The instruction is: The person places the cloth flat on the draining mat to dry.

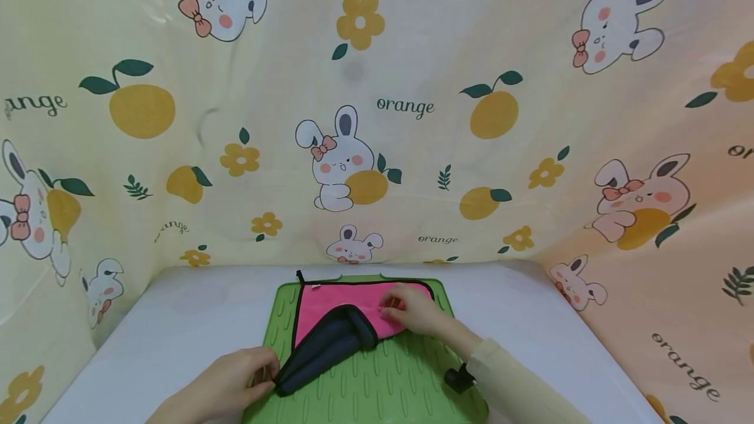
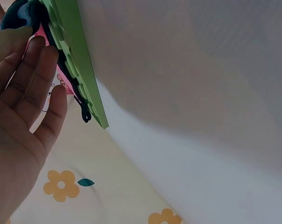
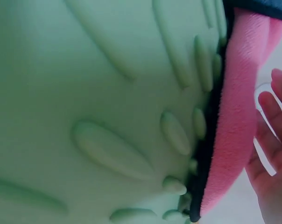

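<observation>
A fleecy pink cloth [image 1: 336, 296] with black edging and a small black loop lies on a green ridged mat [image 1: 383, 385]. Its near part is turned up, so a dark navy underside [image 1: 321, 352] shows as a curved flap. At the flap's near left corner my left hand [image 1: 235, 378] pinches the cloth; thumb and fingers meet at the dark fabric [image 2: 22, 16] in the left wrist view. My right hand [image 1: 415, 313] rests its loosely bent fingers on the pink side, right of the flap. In the right wrist view those fingers [image 3: 271, 126] lie beside the pink fleece [image 3: 236, 107].
The mat lies on a white table [image 1: 177, 319]. Behind and at both sides hangs a curtain [image 1: 412, 169] printed with rabbits, oranges and flowers. A small black device [image 1: 459, 379] sits at the right wrist by the beige sleeve [image 1: 518, 378].
</observation>
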Motion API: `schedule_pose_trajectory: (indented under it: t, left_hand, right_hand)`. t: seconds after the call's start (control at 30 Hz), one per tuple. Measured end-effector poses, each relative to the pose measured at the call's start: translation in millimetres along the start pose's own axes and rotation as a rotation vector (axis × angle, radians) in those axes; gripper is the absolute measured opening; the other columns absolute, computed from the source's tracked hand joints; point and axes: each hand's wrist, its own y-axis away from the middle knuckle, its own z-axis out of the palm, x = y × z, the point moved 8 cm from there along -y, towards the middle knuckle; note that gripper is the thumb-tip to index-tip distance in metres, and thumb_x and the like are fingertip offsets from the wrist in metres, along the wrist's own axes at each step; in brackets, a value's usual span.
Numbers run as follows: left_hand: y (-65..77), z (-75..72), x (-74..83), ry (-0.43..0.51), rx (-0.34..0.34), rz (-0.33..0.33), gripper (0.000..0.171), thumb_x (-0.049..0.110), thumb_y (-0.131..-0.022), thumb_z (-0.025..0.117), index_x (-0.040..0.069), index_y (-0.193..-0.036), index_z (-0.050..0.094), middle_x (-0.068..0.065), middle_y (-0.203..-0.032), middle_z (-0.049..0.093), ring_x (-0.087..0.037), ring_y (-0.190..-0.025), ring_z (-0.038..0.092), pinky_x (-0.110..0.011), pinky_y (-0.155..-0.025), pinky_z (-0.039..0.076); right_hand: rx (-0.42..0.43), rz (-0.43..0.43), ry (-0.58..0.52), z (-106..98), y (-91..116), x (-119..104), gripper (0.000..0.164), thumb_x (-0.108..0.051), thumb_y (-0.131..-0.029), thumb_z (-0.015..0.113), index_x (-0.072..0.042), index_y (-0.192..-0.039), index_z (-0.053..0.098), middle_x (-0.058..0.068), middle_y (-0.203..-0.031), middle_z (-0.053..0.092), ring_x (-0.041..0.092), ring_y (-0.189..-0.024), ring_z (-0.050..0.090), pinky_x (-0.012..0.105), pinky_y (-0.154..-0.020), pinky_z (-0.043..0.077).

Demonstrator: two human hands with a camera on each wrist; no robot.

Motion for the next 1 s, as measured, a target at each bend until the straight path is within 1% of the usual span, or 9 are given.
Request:
schedule_pose_trajectory:
  t: [0.13, 0.27, 0.43, 0.67, 0.8, 1.0]
  left_hand:
    - [0.7, 0.1, 0.4, 0.008, 0.000, 0.000, 0.015, 0.016, -0.092, 0.079, 0.024, -0.093, 0.066, 0.021, -0.081, 0.056, 0.003, -0.071, 0.050, -0.025, -0.061, 0.047]
    - [1.5, 0.1, 1.0, 0.018, -0.001, 0.001, 0.015, 0.016, -0.092, 0.078, 0.024, -0.094, 0.066, 0.021, -0.081, 0.056, 0.003, -0.071, 0.050, -0.025, -0.062, 0.047]
    - [2.0, 0.4, 2.6, 0.033, -0.006, 0.005, 0.014, 0.015, -0.092, 0.078, 0.024, -0.094, 0.066, 0.021, -0.081, 0.055, 0.002, -0.071, 0.050, -0.025, -0.062, 0.047]
    - [2.0, 2.5, 2.2, 0.050, -0.022, -0.003, 0.013, 0.015, -0.093, 0.077, 0.023, -0.095, 0.066, 0.021, -0.081, 0.055, 0.003, -0.071, 0.050, -0.025, -0.062, 0.047]
    - [1.7, 3.1, 0.9, 0.055, -0.026, -0.007, 0.013, 0.016, -0.093, 0.077, 0.022, -0.095, 0.066, 0.021, -0.081, 0.056, 0.002, -0.071, 0.050, -0.026, -0.062, 0.047]
    - [2.5, 2.5, 1.1, 0.061, -0.029, -0.018, 0.013, 0.015, -0.093, 0.077, 0.023, -0.094, 0.066, 0.020, -0.080, 0.055, 0.002, -0.070, 0.049, -0.025, -0.062, 0.047]
  right_hand:
    - [0.045, -0.037, -0.025, -8.0, 11.0, -14.5, 0.005, -0.017, -0.099, 0.073, -0.013, -0.101, 0.074, -0.009, -0.094, 0.065, 0.008, -0.085, 0.061, 0.026, -0.073, 0.052]
    - [0.039, -0.058, -0.073, -6.9, 20.4, -26.7, 0.007, -0.015, -0.099, 0.073, -0.011, -0.103, 0.074, -0.009, -0.095, 0.066, 0.006, -0.087, 0.061, 0.025, -0.074, 0.053]
    - [0.017, -0.075, -0.131, 2.4, 27.6, -35.7, 0.008, -0.016, -0.098, 0.074, -0.012, -0.105, 0.073, -0.009, -0.095, 0.067, 0.005, -0.084, 0.060, 0.024, -0.072, 0.053]
    - [-0.030, -0.068, -0.147, 16.4, 31.2, -40.3, 0.009, -0.016, -0.097, 0.075, -0.014, -0.106, 0.073, -0.010, -0.096, 0.069, 0.002, -0.087, 0.060, 0.025, -0.078, 0.054]
    - [-0.025, -0.069, -0.147, 21.4, 31.1, -39.9, 0.006, -0.015, -0.097, 0.075, -0.015, -0.102, 0.072, -0.010, -0.095, 0.069, 0.002, -0.086, 0.059, 0.024, -0.077, 0.053]
    - [-0.011, -0.058, -0.163, 21.1, 31.6, -41.0, 0.004, -0.015, -0.097, 0.075, -0.015, -0.097, 0.071, -0.010, -0.091, 0.068, 0.002, -0.082, 0.059, 0.024, -0.074, 0.052]
